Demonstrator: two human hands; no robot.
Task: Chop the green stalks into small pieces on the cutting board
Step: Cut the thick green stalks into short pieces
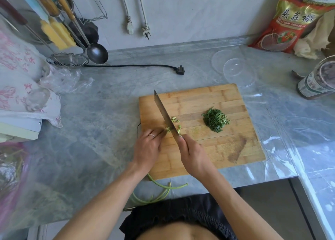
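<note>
I see the grey marbled bench [101, 112] carrying a bamboo cutting board [208, 149] at frame centre, its right half bare. My right hand [194, 156] grips the knife [165, 114]. My left hand [147, 147] pins the green stalks [161, 187], which trail off the lower board edge. Chopped greens [215, 120] sit heaped right of the blade.

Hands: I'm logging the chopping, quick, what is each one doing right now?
Left hand: holds the pale green stalks down on the wooden cutting board.
Right hand: grips the steel cleaver.
</note>
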